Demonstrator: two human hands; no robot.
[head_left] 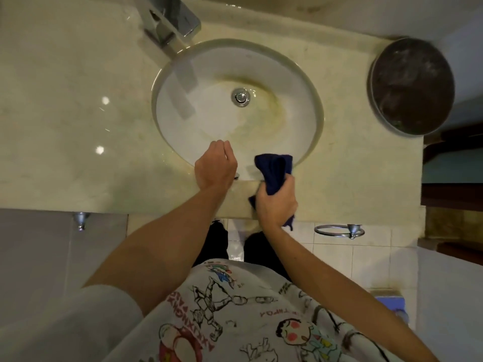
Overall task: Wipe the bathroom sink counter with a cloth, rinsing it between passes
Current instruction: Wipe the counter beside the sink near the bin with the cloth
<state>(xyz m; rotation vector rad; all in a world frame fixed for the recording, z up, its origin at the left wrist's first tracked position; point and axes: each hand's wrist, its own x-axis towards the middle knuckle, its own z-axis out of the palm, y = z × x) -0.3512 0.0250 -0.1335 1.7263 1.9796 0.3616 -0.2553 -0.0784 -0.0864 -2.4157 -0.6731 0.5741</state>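
**Colours at the sink**

Navy blue cloth (273, 173). White basin (209, 121) stained yellow-green near the chrome drain (240, 97). Cream, faintly mottled counter (65, 100). Dark brown round bin (411, 86). White shirt (235, 322) printed with black-outlined cartoons, red and blue touches.

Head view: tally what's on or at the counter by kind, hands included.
Hands: 2, left and right
Blue cloth: 1
Sink basin: 1
Faucet: 1
Dark round bowl: 1
Total: 6
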